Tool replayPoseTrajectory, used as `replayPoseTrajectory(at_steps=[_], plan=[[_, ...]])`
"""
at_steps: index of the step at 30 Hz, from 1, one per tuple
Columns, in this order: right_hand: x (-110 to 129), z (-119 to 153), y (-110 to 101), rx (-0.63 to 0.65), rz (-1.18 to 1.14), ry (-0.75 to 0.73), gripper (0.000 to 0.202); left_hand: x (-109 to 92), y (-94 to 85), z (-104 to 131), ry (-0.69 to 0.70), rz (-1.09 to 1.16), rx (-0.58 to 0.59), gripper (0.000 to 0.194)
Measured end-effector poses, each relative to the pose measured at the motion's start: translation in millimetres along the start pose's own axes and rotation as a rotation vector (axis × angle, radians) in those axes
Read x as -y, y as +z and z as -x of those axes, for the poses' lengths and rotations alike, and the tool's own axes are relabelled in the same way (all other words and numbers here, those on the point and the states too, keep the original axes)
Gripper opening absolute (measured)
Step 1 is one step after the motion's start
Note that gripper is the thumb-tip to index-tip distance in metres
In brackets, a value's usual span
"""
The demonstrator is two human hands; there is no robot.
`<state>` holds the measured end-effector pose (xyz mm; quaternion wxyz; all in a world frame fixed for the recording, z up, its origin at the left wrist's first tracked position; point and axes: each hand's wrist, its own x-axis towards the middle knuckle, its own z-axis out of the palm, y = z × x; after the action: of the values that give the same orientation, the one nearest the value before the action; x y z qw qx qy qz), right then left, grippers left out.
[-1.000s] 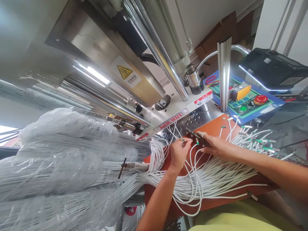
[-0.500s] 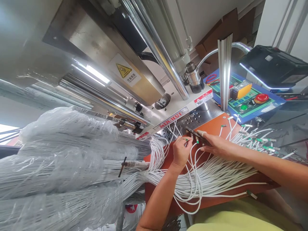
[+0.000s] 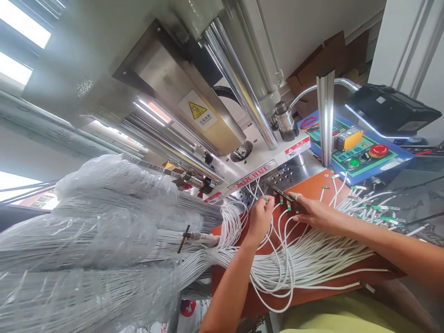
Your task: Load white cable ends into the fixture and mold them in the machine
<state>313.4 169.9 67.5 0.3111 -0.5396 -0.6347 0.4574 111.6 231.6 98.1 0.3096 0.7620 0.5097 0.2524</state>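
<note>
My left hand (image 3: 262, 216) pinches a white cable's end with a small green connector (image 3: 265, 199), just in front of the machine's metal bed. To its right my right hand (image 3: 308, 210) grips the end of a dark metal bar (image 3: 282, 193), thumb and fingers around it. Green-tipped connectors (image 3: 289, 206) sit along the bar between both hands. White cables (image 3: 294, 259) loop below the hands and fan out over the orange-brown board (image 3: 307, 186).
The press machine (image 3: 256, 173) stands right behind the hands. Plastic-wrapped cable bundles (image 3: 104, 222) fill the left. A blue control panel (image 3: 381, 162) with red and green buttons and an upright metal profile (image 3: 325, 120) stand at the right.
The camera view has shifted, so the machine appears farther right. My left hand has come away a little from the bar, and one more green connector shows on the bar.
</note>
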Motion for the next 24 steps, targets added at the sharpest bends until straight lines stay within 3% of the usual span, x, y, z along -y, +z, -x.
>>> replayPoseTrajectory(at_steps=[8, 16, 18, 24], plan=[[-5.0, -2.1, 4.3, -0.025, 0.013, 0.018, 0.059, 16.4, -6.5, 5.8, -0.156, 0.215, -0.006, 0.013], [-6.7, -2.4, 4.9, -0.034, -0.023, -0.015, 0.062, 8.3, -1.5, -14.0, -0.387, 0.603, 0.084, 0.037], [-7.2, -2.1, 5.0, -0.03, -0.017, -0.02, 0.061, 6.6, 1.5, -22.4, -0.401, 0.618, 0.119, 0.04], [-4.9, -1.8, 3.3, -0.023, -0.009, -0.029, 0.06, 13.4, 8.9, -37.3, -0.307, 0.538, 0.182, 0.028]])
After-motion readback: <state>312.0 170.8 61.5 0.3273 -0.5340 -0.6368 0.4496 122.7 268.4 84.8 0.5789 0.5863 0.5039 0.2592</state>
